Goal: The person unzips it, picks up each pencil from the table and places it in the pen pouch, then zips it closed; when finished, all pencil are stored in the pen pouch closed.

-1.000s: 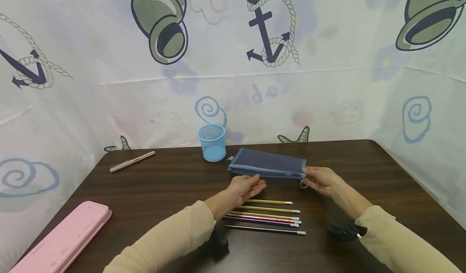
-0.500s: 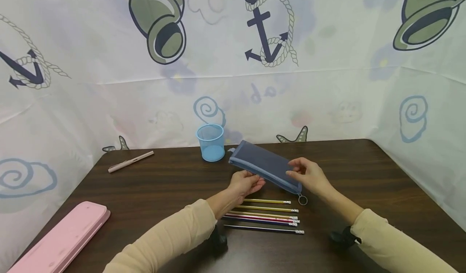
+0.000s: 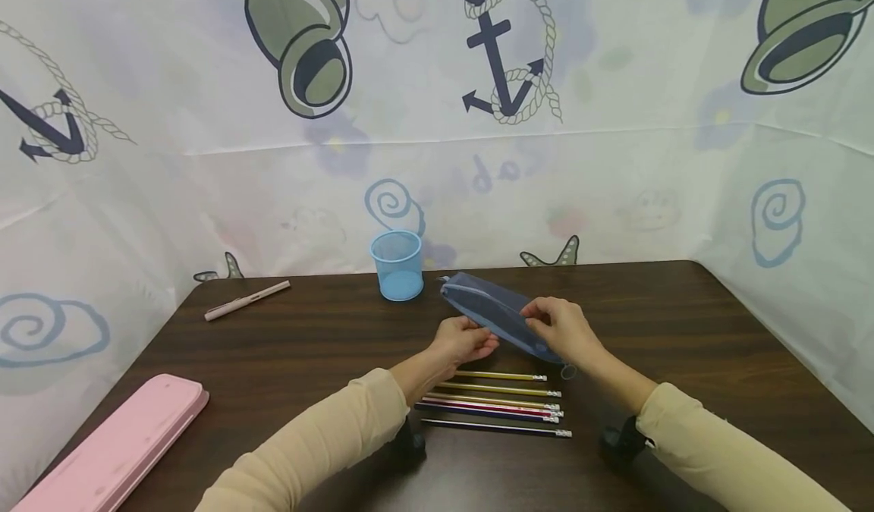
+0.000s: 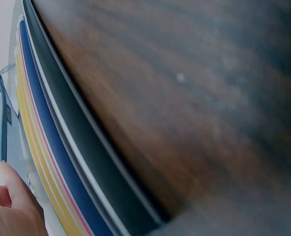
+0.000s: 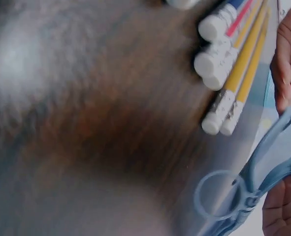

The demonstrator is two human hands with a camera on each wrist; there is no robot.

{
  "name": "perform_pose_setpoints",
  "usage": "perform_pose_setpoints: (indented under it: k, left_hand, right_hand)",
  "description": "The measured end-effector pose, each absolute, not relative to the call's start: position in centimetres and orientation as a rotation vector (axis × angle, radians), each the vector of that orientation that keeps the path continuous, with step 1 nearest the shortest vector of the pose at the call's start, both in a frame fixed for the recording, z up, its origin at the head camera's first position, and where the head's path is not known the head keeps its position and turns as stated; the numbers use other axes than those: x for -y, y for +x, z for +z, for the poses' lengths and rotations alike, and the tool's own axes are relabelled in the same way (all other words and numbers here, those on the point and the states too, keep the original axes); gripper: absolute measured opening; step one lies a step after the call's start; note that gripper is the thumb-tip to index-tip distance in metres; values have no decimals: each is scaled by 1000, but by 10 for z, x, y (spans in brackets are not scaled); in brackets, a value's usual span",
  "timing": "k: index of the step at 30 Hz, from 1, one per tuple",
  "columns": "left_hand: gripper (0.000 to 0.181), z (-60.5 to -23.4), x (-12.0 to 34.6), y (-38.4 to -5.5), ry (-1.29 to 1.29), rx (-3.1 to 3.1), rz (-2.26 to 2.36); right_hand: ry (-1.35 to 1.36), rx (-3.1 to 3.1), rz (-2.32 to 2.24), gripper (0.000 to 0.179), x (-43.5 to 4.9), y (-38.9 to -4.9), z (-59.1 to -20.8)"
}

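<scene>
Head view: blue pouch was up in both hands over the mid-table, a bit toward the back edge. Left hand pinched its near rim, right hand had fingertips on the other. Pencils lay loose just in front of it, erasers toward the right edge. Mesh cup stood by the back edge, pen lay near the back-left corner, pink case along the left edge.

Left wrist: mostly pencils and blur. Thumb tip sat on the pouch edge at the frame's left side; couldn't tell the right hand's grip from there.

Right wrist: clearest on the mouth. Rims parted in a V above the zip ring, one hand at each. Contents, if any, not visible.

My read: step in hand was spreading the pouch mouth. Next move called for the left hand to keep its pinch so the mouth stayed wide, freeing the right for the pencils. Soft walls would probably sag back otherwise.
</scene>
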State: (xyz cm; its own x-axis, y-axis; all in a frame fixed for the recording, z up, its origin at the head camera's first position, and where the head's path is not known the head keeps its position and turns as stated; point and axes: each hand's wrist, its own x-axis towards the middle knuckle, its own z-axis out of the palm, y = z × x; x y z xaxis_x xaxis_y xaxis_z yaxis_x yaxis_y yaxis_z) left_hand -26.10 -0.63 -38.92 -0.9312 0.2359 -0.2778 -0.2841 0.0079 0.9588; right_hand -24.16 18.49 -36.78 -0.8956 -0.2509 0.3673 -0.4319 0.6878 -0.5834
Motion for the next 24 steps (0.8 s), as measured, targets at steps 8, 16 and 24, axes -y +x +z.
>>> perform_pose_setpoints:
  k: [8, 16, 24]
  left_hand:
    - [21, -389, 18, -266, -15, -1931, 1891]
    - [21, -382, 48, -264, 289, -2136, 1556]
    - [16, -379, 62, -261, 651, -2333, 1191]
  right_hand:
    - [382, 2588, 1064, 8, -194, -248, -362]
    - [320, 2617, 1078, 10, -201, -247, -364]
    - [296, 2642, 1130, 12, -202, -247, -366]
